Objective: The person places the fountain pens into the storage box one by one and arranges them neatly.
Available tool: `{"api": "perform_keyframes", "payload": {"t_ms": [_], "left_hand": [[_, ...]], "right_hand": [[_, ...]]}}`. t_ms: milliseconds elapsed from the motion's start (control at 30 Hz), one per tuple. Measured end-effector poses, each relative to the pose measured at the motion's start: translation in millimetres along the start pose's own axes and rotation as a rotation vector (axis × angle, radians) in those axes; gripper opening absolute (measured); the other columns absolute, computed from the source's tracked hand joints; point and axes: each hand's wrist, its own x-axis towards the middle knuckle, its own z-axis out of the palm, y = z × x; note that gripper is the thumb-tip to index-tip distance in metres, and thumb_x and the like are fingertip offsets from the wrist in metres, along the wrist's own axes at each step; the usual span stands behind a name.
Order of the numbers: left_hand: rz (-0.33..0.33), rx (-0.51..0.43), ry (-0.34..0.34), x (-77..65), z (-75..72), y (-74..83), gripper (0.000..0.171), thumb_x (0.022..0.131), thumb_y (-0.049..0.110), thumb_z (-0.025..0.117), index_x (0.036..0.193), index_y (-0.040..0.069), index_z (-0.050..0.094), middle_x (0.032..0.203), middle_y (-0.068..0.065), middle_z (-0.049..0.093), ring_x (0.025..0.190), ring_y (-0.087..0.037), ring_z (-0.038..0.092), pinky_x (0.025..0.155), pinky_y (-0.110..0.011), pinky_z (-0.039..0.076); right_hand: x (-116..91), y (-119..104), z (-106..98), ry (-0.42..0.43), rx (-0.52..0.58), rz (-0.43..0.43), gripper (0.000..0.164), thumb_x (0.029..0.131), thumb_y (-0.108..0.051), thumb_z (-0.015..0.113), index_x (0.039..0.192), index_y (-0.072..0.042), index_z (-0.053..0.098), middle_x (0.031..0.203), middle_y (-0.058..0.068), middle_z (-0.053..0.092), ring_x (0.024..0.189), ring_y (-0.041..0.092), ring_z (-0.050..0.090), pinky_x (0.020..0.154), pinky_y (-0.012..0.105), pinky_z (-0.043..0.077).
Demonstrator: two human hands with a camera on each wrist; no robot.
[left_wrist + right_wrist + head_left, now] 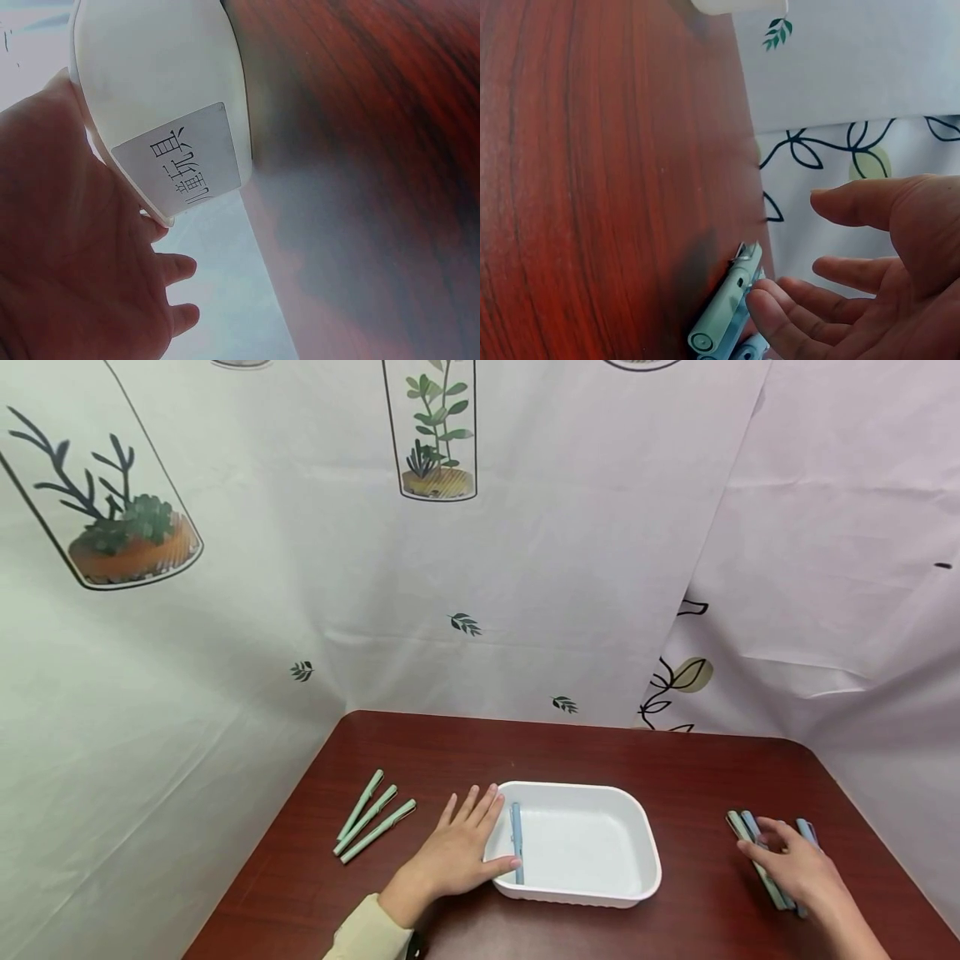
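My left hand [465, 856] rests with spread, straight fingers on the left rim of a white plastic tray [592, 843]. Inside the tray, a blue pen [517, 835] lies along its left wall, beside the left thumb. Over on the right, my right hand [802, 864] hovers above a group of pens, thumb and fingers apart and slightly bent. A green pen [724, 307] lies at the near side of that group in the right wrist view. Blue pens [806, 831] lie next to it, partly hidden by the hand; whether a fingertip touches one, I cannot tell.
Three green pens [378, 831] lie slanted on the red-brown table [442, 752], left of the tray. A label with printed characters [180, 161] is on the tray's outer wall. Patterned white cloth [525, 568] hangs behind the table and along its sides.
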Motion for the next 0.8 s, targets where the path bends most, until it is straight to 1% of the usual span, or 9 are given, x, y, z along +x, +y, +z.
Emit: {"api": "perform_keyframes", "payload": {"t_ms": [133, 333, 500, 633, 800], "left_hand": [[-0.003, 0.001, -0.005, 0.9, 0.0, -0.1, 0.095, 0.094, 0.074, 0.047, 0.162, 0.012, 0.024, 0.17, -0.006, 0.017, 0.155, -0.035, 0.017, 0.122, -0.06, 0.013], [0.0, -0.002, -0.009, 1.2, -1.0, 0.2, 0.095, 0.094, 0.073, 0.047, 0.162, 0.011, 0.023, 0.169, -0.008, 0.018, 0.155, -0.036, 0.017, 0.122, -0.06, 0.013], [0.001, 0.0, -0.007, 1.1, -2.5, 0.8, 0.095, 0.094, 0.073, 0.047, 0.162, 0.011, 0.024, 0.169, -0.008, 0.018, 0.155, -0.036, 0.017, 0.122, -0.061, 0.014], [-0.002, 0.005, -0.007, 1.2, -2.6, 0.9, 0.095, 0.094, 0.073, 0.047, 0.162, 0.011, 0.024, 0.169, -0.008, 0.018, 0.155, -0.036, 0.017, 0.121, -0.061, 0.014], [0.001, -0.001, -0.008, 1.0, -1.5, 0.9, 0.094, 0.094, 0.071, 0.049, 0.162, 0.011, 0.024, 0.169, -0.009, 0.018, 0.155, -0.037, 0.017, 0.121, -0.062, 0.015]], "right_hand": [[2.9, 3.9, -0.7, -0.008, -0.011, -0.002, 0.085, 0.1, -0.054, 0.055, 0.145, 0.013, 0.03, 0.133, 0.039, 0.05, 0.113, 0.053, 0.054, 0.085, 0.06, 0.047], [6.2, 8.4, -0.4, -0.007, -0.034, -0.008, 0.085, 0.099, -0.055, 0.056, 0.143, 0.014, 0.034, 0.131, 0.039, 0.051, 0.118, 0.059, 0.047, 0.088, 0.064, 0.045], [8.2, 10.1, 0.2, 0.021, -0.085, -0.037, 0.08, 0.099, -0.051, 0.058, 0.139, 0.016, 0.041, 0.129, 0.041, 0.052, 0.117, 0.061, 0.047, 0.088, 0.064, 0.045], [11.4, 10.7, 2.3, 0.039, -0.137, -0.053, 0.077, 0.096, -0.047, 0.063, 0.136, 0.016, 0.046, 0.125, 0.041, 0.055, 0.115, 0.062, 0.048, 0.086, 0.065, 0.046], [14.7, 8.8, 5.9, 0.046, -0.168, -0.037, 0.071, 0.093, -0.04, 0.068, 0.133, 0.016, 0.048, 0.121, 0.035, 0.062, 0.118, 0.064, 0.045, 0.088, 0.07, 0.042]]}}
